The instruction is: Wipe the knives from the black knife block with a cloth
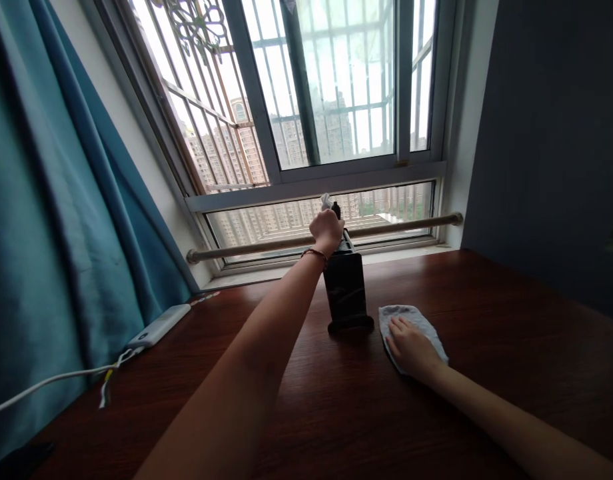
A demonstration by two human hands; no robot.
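Note:
My left hand reaches far forward and is closed over the top of a dark upright block-shaped holder that stands on the brown wooden table. A small white piece pokes up just above my fist; I cannot make out what it is. My right hand lies flat, fingers stretched out, on a light grey cloth spread on the table just right of the holder's base.
A white power bank with a white cable lies at the table's left edge beside a teal curtain. A barred window and a metal rail run behind. A dark wall stands at right.

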